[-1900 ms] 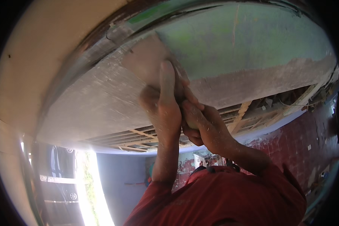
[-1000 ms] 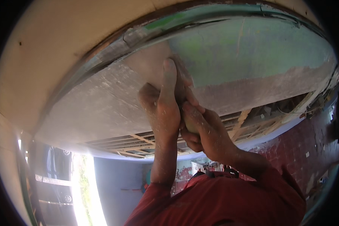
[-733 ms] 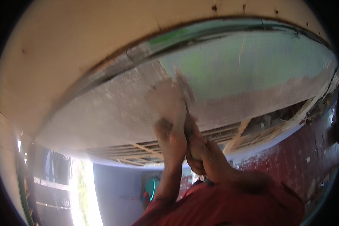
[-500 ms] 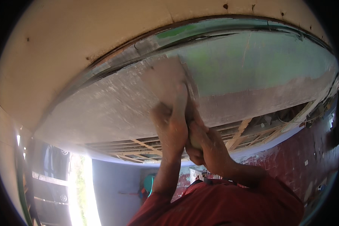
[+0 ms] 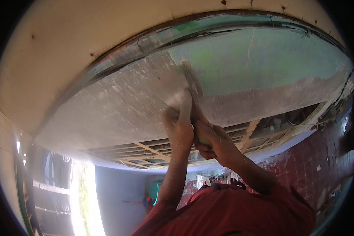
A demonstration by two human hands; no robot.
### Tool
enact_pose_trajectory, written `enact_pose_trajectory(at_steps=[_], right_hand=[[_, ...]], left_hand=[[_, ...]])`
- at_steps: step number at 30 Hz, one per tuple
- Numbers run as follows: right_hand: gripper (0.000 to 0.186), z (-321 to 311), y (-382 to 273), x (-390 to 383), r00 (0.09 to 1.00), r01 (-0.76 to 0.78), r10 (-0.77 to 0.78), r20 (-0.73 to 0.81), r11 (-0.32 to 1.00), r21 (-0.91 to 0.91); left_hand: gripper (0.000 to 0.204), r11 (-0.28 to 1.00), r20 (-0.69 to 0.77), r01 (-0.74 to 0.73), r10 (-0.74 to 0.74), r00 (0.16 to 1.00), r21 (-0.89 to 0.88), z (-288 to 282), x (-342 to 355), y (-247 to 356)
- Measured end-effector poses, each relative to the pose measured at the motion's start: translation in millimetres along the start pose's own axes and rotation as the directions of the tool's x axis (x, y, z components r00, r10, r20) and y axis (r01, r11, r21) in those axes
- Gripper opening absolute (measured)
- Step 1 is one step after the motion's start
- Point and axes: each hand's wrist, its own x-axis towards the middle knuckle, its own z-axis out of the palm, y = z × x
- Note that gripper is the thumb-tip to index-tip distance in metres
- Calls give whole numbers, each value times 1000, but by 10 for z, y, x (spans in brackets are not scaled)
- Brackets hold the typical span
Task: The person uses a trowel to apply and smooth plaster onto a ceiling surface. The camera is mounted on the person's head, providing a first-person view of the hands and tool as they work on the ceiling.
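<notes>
Both hands grip a scraper with a broad blade [image 5: 167, 84], smeared by motion, which lies against a large painted panel [image 5: 232, 70]. My left hand [image 5: 181, 120] is closed near the base of the blade, its thumb stretched up along it. Lower down, my right hand [image 5: 214, 143] wraps round the greenish handle [image 5: 203, 137], and the fingers partly hide it. Green paint covers the panel right of the blade. To the left its surface is grey-brown and streaked, and a similar band runs along its lower right edge. Dust specks float around the hands.
Above the panel curves a cream board [image 5: 86, 35] with dark nail spots. Wooden slats [image 5: 153, 151] with gaps run below the panel. Reddish tiles [image 5: 299, 165] fill the lower right. A bright opening [image 5: 84, 196] and dark cars [image 5: 53, 167] show at lower left, near a teal object [image 5: 154, 190].
The blade and both hands have shifted slightly on the panel, uncovering green paint by the blade's upper end. Both hands keep their hold. The view has tilted a little.
</notes>
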Motion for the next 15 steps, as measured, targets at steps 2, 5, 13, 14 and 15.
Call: enact_pose_trajectory(at_steps=[2, 5, 13, 14, 15], right_hand=[[45, -242, 202, -40, 999, -50, 50, 13, 998, 23], [45, -354, 269, -155, 995, -98, 98, -28, 995, 0], [58, -559, 425, -421, 988, -152, 147, -44, 975, -164], [60, -593, 449, -467, 985, -173, 168, -42, 965, -197], [57, -625, 478, -510, 982, -186, 171, -81, 952, -245]], left_hand=[[45, 990, 94, 119, -111, 989, -83, 42, -126, -90], [42, 961, 179, 250, -228, 957, -115, 29, -242, -143], [25, 994, -20, 90, -91, 996, -59, 43, -369, -304], [23, 993, -49, 103, -105, 993, -52, -42, -341, -401], [20, 992, -79, 118, -121, 989, -43, -111, -328, -451]])
